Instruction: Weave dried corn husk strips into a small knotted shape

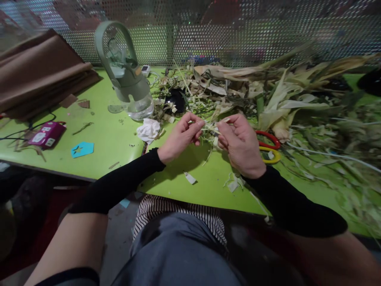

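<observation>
Thin pale-green strips of corn husk [210,128] stretch between my two hands above the green table. My left hand [186,133] pinches their left end between thumb and fingers. On the other side my right hand [239,143] grips the strips with thumb against forefinger. Some strands dangle below toward the tabletop. Scissors with red and yellow handles [269,147] lie just right of my right hand, their blades hidden. A heap of shredded and whole dried husks [232,85] spreads behind both hands.
A green-lidded water bottle [131,85] stands at the back left, beside a crumpled tissue [149,130]. Farther left are a purple device [47,135], a blue paper piece [82,149] and stacked brown sheets [38,67]. A perforated metal screen [166,31] bounds the green table [119,135] behind.
</observation>
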### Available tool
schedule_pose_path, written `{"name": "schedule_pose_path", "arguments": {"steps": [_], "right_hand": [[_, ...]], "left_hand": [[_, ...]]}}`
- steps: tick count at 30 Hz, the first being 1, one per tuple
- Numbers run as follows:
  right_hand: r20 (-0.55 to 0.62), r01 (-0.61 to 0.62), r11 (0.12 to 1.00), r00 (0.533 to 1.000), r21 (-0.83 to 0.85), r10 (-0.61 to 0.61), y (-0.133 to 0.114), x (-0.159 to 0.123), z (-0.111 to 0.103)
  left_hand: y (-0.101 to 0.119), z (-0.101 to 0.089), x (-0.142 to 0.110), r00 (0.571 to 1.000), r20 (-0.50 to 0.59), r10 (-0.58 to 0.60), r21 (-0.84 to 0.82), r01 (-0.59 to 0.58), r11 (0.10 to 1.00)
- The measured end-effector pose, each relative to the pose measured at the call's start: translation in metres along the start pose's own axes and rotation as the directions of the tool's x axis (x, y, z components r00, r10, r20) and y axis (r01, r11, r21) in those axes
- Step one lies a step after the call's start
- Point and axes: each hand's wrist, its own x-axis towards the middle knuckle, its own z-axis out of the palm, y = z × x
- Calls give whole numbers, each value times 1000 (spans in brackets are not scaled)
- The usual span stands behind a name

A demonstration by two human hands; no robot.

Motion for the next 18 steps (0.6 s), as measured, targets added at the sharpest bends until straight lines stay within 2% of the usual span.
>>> {"name": "schedule_pose_path", "arguments": {"steps": [5,8,10,13,15,18], "right_hand": [[61,19,997,998,-76,-14,2,4,-5],[108,48,987,994,-154,-31,2,4,-6],[137,57,980,990,-191,-31,1,4,-7],[120,106,965,990,-241,-79,0,4,-9],[93,153,945,987,-288,-132,0,4,-12],[82,203,920,979,-334,-186,-1,3,-15]], "left_hand": [[-1,-13,4,981,104,-163,-36,167,985],[-4,-17,6,969,177,-170,40,165,985],[-7,-17,6,979,184,-87,121,65,990],[-11,-16,4,980,140,143,288,-179,941],[-11,-17,1,950,126,285,441,-311,842],[-9,-22,-1,901,149,407,659,-397,638]]}}
